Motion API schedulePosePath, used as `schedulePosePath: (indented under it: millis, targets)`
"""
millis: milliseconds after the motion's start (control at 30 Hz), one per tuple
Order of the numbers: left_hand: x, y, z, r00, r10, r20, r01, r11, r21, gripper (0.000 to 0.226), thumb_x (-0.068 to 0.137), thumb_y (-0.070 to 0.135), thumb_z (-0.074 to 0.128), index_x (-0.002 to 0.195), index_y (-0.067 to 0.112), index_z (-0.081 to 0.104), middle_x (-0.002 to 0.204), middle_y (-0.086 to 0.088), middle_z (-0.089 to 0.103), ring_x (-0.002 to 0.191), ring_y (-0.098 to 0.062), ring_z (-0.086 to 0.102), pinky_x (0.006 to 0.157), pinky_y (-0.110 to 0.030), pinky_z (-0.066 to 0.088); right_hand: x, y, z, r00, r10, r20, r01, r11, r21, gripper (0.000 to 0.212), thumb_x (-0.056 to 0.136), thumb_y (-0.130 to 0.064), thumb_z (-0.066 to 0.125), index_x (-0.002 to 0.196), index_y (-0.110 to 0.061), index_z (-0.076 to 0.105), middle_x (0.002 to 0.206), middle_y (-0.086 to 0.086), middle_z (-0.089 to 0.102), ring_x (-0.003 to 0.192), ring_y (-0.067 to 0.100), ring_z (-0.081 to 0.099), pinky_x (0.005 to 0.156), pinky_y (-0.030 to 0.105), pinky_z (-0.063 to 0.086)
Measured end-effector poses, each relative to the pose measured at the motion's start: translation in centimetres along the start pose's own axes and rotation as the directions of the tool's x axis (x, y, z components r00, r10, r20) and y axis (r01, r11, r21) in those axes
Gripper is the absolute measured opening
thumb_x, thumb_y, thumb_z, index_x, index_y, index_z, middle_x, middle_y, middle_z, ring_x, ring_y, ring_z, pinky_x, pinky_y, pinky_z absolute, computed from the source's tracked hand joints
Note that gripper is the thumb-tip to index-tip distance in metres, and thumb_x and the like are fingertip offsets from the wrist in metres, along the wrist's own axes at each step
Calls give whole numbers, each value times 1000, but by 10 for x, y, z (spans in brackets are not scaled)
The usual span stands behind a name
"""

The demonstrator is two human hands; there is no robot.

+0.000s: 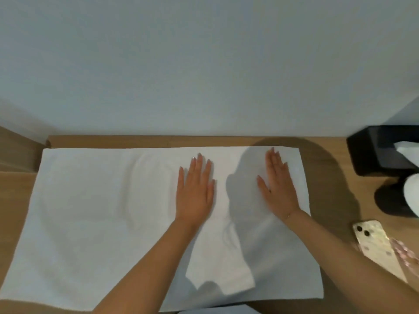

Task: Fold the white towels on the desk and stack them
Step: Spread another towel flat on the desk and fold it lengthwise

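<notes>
One white towel (pixel 90 211) spread flat over most of the wooden counter (pixel 328 189), from the near edge almost to the far edge by the wall. Two hands on its right half, left hand (pixel 195 191) and right hand (pixel 277 189) apart, palms down, fingers straight and pressing the cloth, gripping nothing. One phone (pixel 376 243) face down near the counter's right edge, one black tissue box (pixel 376 150) at the far right corner.
</notes>
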State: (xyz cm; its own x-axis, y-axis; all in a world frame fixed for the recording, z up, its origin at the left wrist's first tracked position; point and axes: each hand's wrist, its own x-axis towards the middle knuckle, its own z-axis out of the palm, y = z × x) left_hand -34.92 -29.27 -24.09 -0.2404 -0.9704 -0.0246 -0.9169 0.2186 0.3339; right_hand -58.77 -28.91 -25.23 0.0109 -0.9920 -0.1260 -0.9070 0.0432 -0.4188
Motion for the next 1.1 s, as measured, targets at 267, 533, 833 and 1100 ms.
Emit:
schedulePosePath:
  millis: [267,533,833,1100]
  targets:
    - [-42,3,45,990,30,137,-49,989,136,57,102,46,18,157,30,12,165,-1,2,152,-20,-1,123,-48,4,-103,22,30,990,-69,120,98,964,-249,59,102,-46,15,156,-23,6,163,-1,0,150,16,-1,121,37,5]
    - [-47,16,34,981,-26,190,9,996,89,57,105,42,13,157,24,-1,164,-3,-13,150,-18,-16,121,-46,-8,-136,45,7,986,162,28,-150,956,-253,66,102,-45,15,154,-11,-6,162,6,-13,149,15,-12,122,35,0]
    - [-89,20,53,983,89,161,-110,986,128,58,104,49,15,157,32,2,165,0,-7,151,-19,-9,122,-48,-1,-197,28,33,984,172,49,-155,957,-245,67,100,-48,16,155,-12,1,163,4,-5,150,17,-4,121,36,2]
    - [-98,29,40,957,148,249,-165,985,48,58,105,45,15,157,26,-4,163,-2,-17,149,-17,-20,121,-46,-10,-210,38,21,981,171,95,-159,979,-128,65,102,-50,13,153,-17,-10,160,-2,-20,147,10,-19,120,30,-9]
